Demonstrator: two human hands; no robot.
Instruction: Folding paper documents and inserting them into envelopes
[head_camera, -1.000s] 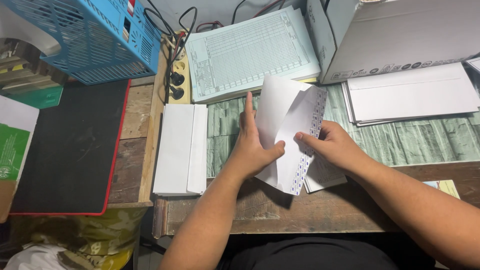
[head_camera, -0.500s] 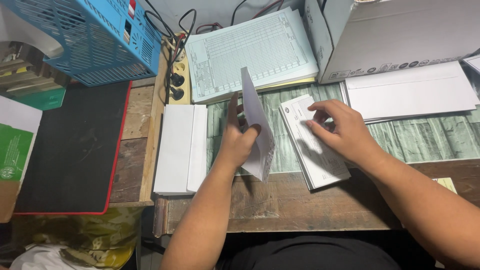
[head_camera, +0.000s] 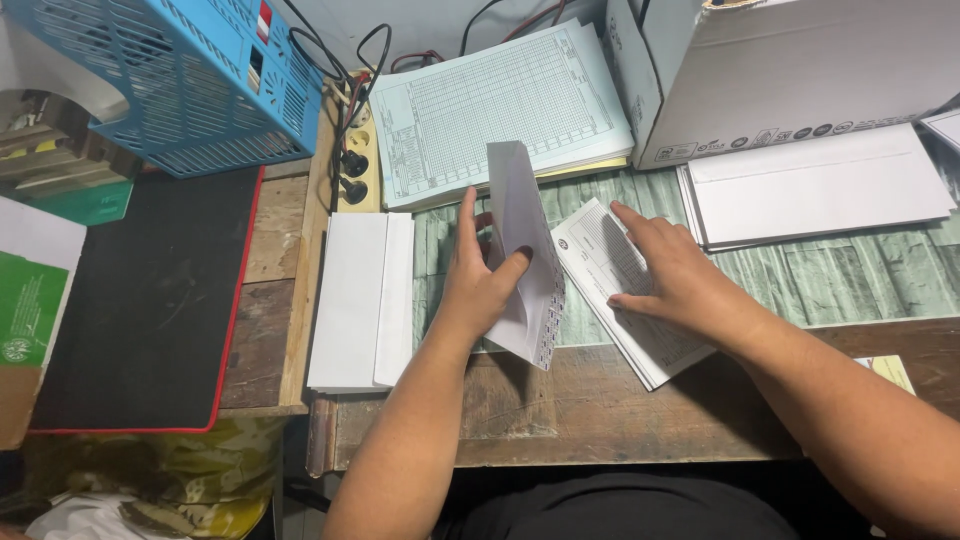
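My left hand grips a white envelope held on edge, with its patterned inside showing along the lower rim. Just to its right, my right hand lies flat with spread fingers on a stack of folded printed forms resting on the green patterned mat. The hand slides the top form off the stack. A pile of filled white envelopes lies left of my left hand.
A pad of ruled light-blue forms lies at the back. A white cardboard box and flat white envelopes sit at the right. A blue plastic basket, power strip and black mat are at the left.
A second ago both hands held the envelope over the forms. My right hand let go and moved onto the stack of forms; my left hand turned the envelope on edge.
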